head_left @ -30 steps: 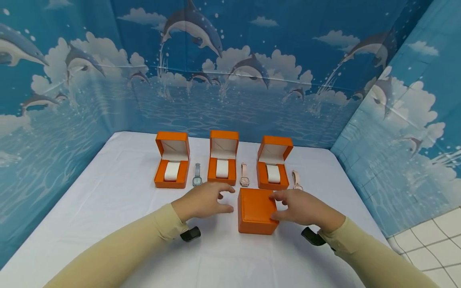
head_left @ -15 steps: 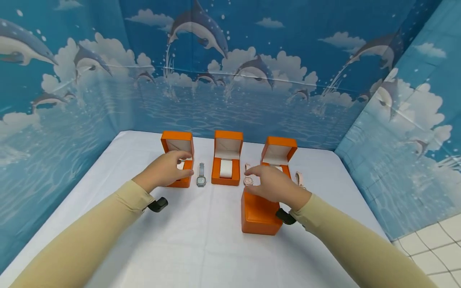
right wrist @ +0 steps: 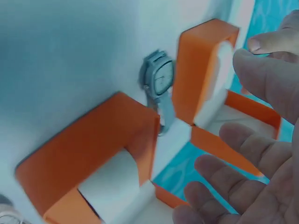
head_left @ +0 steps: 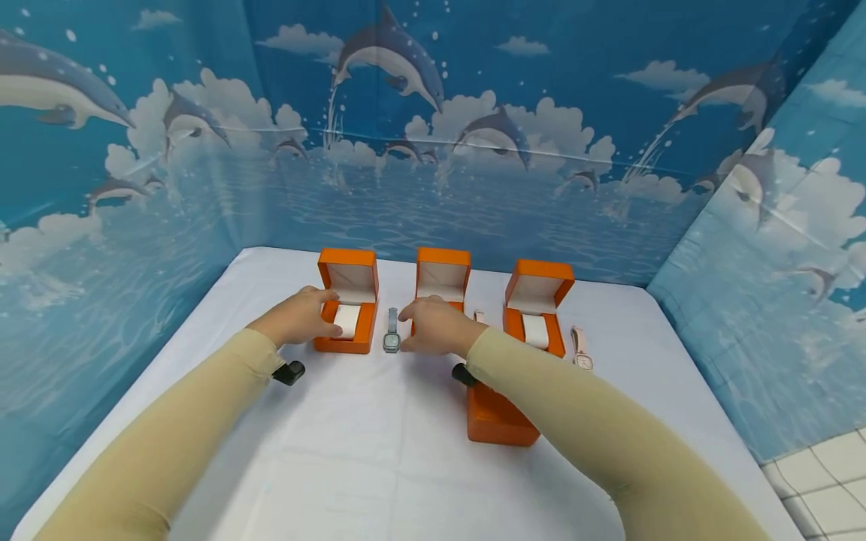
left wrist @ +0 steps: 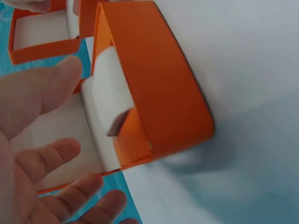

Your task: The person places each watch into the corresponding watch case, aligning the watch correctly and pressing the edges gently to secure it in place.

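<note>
Poised with right hand (head_left: 436,327), fingers apart and holding nothing, just right of a grey watch (head_left: 392,333) pointing lengthwise away between left orange box (head_left: 343,346) and middle orange box (head_left: 443,256), with left hand (head_left: 298,317), likewise parted and empty, farther off at the former.

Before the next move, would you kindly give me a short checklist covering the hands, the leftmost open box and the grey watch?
1. Leftmost box has its lid open: ok.
2. White cushion sits inside that box: ok.
3. Grey watch lies on the white tablecloth beside that box: ok.
4. Right hand grips the watch: not ok, nothing held.
5. Left hand is open: ok.
6. Left hand touches the cushion: cannot tell.
</note>
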A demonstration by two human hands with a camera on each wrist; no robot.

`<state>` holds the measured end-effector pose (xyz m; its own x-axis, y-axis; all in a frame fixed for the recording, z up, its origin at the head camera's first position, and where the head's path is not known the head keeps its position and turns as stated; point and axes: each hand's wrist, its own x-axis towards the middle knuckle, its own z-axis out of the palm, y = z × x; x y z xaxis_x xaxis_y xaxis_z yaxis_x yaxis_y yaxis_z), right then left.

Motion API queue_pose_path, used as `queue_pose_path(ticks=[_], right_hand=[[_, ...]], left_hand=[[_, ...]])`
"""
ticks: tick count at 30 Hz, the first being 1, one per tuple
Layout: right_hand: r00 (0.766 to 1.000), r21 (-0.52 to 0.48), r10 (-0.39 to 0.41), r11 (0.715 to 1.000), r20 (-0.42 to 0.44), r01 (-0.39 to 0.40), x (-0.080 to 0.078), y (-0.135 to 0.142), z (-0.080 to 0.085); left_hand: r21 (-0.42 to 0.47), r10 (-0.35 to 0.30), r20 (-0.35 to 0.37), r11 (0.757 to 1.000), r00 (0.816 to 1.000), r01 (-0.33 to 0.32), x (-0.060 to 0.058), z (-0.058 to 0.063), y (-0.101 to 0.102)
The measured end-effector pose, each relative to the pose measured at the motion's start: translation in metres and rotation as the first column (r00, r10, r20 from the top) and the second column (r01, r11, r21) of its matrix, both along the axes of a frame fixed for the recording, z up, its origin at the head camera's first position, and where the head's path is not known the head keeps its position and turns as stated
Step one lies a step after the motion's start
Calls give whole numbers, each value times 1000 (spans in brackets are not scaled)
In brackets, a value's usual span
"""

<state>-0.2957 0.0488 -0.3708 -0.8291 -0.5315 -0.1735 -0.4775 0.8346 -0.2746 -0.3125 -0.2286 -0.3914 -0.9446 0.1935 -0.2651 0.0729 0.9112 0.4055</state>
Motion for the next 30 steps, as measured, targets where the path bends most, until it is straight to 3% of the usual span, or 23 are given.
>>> queue_pose_path(ticks=[6, 12, 30], right_hand=[[999, 65, 34, 997, -36, -31, -18, -11, -18], [998, 131, 33, 991, -45, -27, -27, -17, -33], [985, 173, -17, 984, -171, 47, -31, -29, -56]], left_hand=[[-3, -33, 35, 999, 999, 33, -15, -10, -1], [12, -52, 46, 999, 998, 51, -21, -15, 1], [-4, -9, 50, 1000, 999, 9, -29, -23, 0]])
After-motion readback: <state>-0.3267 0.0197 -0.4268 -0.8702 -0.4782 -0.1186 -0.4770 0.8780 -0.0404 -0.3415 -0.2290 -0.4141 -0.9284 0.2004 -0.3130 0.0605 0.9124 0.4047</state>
